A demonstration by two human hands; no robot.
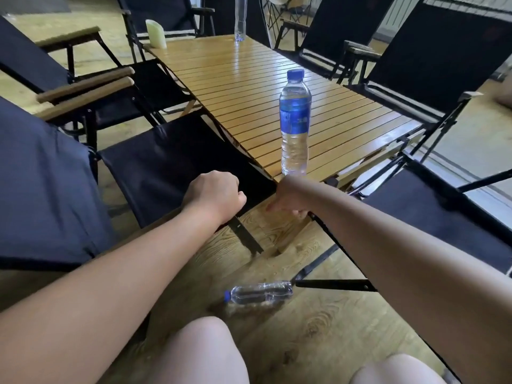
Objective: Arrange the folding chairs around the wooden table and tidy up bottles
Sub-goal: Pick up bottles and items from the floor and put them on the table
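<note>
The slatted wooden table (249, 87) runs away from me, with black folding chairs on both sides. My left hand (214, 195) is curled in a fist on the front corner of the near left chair (166, 159) and grips its seat edge. At the table's near corner, my right hand (288, 203) has its fingers curled round the front frame of the near right chair (432, 209). A blue-labelled water bottle (295, 120) stands upright near the table's near end. A clear bottle (240, 18) stands at the far end. An empty bottle (260, 292) lies on the floor between the two chairs.
More folding chairs stand at the far left (91, 87), the far right (432, 59) and behind the table. A pale upright object (156, 33) stands on the table's far left corner. My knees (202, 353) are at the bottom edge, over a wood-grain floor.
</note>
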